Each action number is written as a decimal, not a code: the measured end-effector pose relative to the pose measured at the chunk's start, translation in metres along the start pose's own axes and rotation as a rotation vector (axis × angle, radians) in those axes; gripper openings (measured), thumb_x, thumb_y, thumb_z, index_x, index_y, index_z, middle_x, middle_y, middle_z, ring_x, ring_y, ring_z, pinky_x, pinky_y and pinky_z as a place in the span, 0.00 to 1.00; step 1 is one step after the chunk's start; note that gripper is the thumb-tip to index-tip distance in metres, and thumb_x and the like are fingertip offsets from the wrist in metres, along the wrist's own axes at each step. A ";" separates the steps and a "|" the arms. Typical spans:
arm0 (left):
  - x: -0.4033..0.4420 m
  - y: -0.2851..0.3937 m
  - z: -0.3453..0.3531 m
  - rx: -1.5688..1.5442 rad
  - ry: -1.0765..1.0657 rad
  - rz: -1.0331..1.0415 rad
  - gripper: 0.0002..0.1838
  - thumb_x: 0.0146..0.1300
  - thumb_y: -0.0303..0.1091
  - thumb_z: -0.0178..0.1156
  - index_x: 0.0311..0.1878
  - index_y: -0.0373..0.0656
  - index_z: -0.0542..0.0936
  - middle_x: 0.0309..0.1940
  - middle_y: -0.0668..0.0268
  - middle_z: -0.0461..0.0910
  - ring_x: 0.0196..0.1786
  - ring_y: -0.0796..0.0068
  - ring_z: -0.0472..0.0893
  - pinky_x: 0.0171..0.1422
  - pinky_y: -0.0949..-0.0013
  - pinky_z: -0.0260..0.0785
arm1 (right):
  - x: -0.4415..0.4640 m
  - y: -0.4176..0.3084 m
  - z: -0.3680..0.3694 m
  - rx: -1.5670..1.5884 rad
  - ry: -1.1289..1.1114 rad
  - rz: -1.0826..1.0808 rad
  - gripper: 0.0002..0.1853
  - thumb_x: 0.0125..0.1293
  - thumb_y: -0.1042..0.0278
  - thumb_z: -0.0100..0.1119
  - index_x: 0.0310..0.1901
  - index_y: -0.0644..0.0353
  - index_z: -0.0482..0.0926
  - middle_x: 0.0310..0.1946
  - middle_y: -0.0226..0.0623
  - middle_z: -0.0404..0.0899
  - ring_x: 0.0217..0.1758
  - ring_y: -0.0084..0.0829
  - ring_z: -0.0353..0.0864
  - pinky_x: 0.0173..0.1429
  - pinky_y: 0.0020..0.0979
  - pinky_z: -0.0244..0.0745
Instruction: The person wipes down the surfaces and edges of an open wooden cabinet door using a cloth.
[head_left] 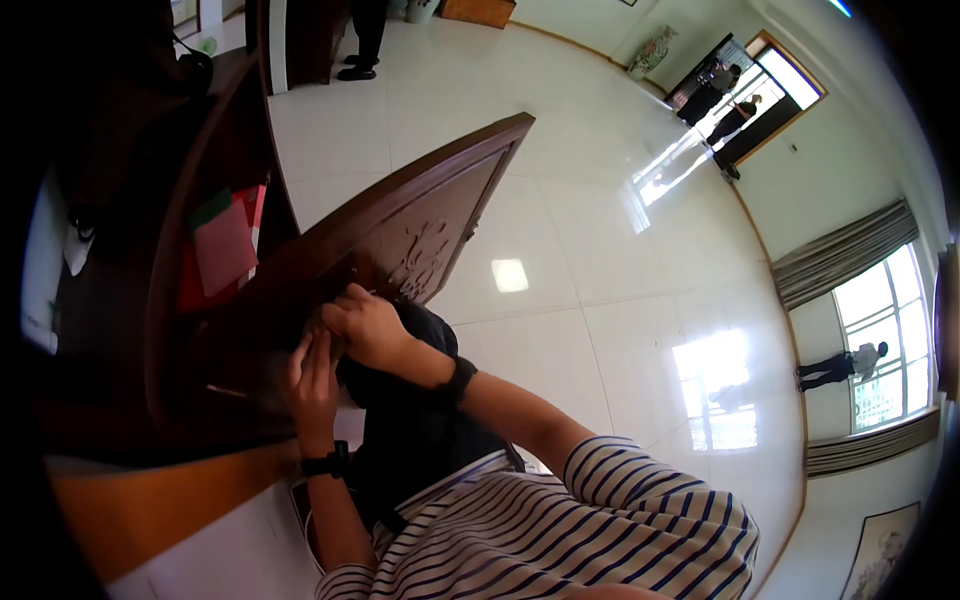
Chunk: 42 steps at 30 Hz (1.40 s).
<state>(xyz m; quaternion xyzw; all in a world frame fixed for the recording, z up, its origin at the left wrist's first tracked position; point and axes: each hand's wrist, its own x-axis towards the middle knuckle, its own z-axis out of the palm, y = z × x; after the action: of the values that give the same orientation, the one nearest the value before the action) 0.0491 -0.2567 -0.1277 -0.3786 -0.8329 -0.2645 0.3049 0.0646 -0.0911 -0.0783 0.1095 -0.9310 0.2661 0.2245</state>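
The carved door (428, 218) was angled outward, seemingly for access at its near end, where the left hand (315, 378) and right hand (370, 330) were bunched, fingers curled, any held thing indiscernible.

On the carved door (430, 195), dark wood, smooth and a little glossy, with uneven surface at the relief (422, 258). On the floor (535, 375), pale tile, very smooth, strongly shining. In the striped shirt (530, 530), matt cloth; in the curtain (850, 255), also cloth. For the pink folder (225, 250), paper or plastic, cannot tell.
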 end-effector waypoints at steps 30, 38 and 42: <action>-0.056 -0.022 0.026 -0.108 0.005 0.030 0.13 0.62 0.25 0.66 0.51 0.47 0.87 0.47 0.67 0.86 0.58 0.70 0.75 0.60 0.64 0.70 | -0.026 0.006 0.019 0.107 0.034 0.001 0.12 0.50 0.72 0.62 0.37 0.56 0.74 0.33 0.32 0.74 0.42 0.40 0.71 0.46 0.37 0.71; -0.057 -0.022 0.018 -0.171 -0.358 -0.088 0.18 0.63 0.26 0.62 0.57 0.39 0.82 0.44 0.55 0.84 0.52 0.58 0.80 0.57 0.56 0.72 | -0.050 0.023 0.047 0.173 -0.142 0.139 0.13 0.49 0.72 0.66 0.37 0.51 0.76 0.34 0.33 0.79 0.46 0.44 0.77 0.48 0.40 0.76; -0.036 -0.010 -0.023 -0.355 -0.352 -0.347 0.16 0.65 0.30 0.62 0.55 0.37 0.81 0.46 0.51 0.83 0.53 0.52 0.79 0.59 0.56 0.71 | -0.040 -0.006 0.007 0.213 -0.146 0.108 0.13 0.49 0.76 0.65 0.37 0.52 0.77 0.34 0.33 0.79 0.46 0.42 0.76 0.47 0.39 0.77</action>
<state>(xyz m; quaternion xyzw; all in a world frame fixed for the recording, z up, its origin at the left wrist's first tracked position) 0.0668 -0.2951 -0.1397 -0.3179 -0.8660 -0.3844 0.0352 0.0991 -0.0963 -0.0997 0.1017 -0.9158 0.3665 0.1288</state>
